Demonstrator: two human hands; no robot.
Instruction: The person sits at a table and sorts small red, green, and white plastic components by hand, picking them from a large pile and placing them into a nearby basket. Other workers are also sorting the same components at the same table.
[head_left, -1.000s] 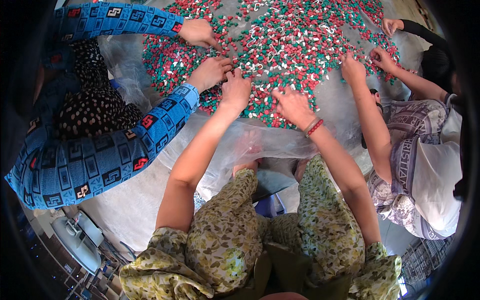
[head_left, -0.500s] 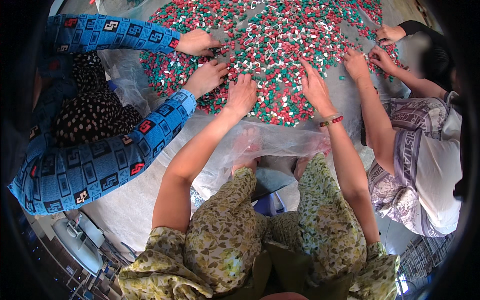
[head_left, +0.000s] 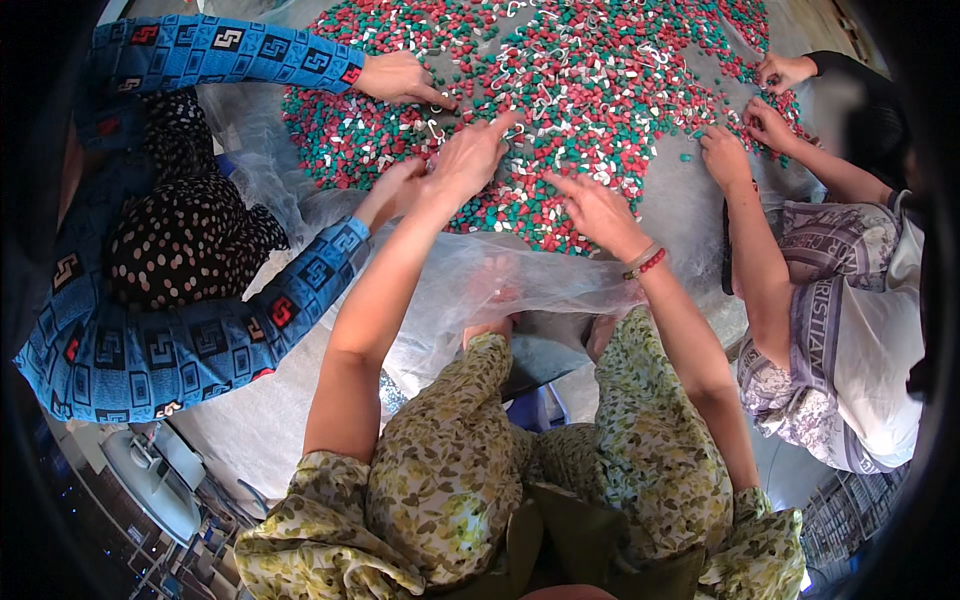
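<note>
A wide spread of small red, green and white pieces (head_left: 590, 110), too small to name, lies in front of me, with thin white hook-shaped bits (head_left: 545, 100) among them. My left hand (head_left: 470, 160) reaches over the near left part, its index finger stretched forward and the other fingers bent. Lower on the right, my right hand (head_left: 600, 215) hovers at the near edge of the spread, index finger pointing left and thumb apart. I see nothing held in either hand. A red bead bracelet (head_left: 650, 263) circles my right wrist.
Clear plastic sheeting (head_left: 430, 265) lies under the pieces' near edge. At left, a blue-sleeved person's far hand (head_left: 400, 78) touches the pieces; their near hand (head_left: 395, 190) is partly behind my left hand. Other people's hands (head_left: 725, 158) work at right. My feet are beneath the sheet.
My left hand has moved forward, its index finger now stretched out. My right hand has shifted left and nearer to me. The blue-sleeved person's near hand has drawn back.
</note>
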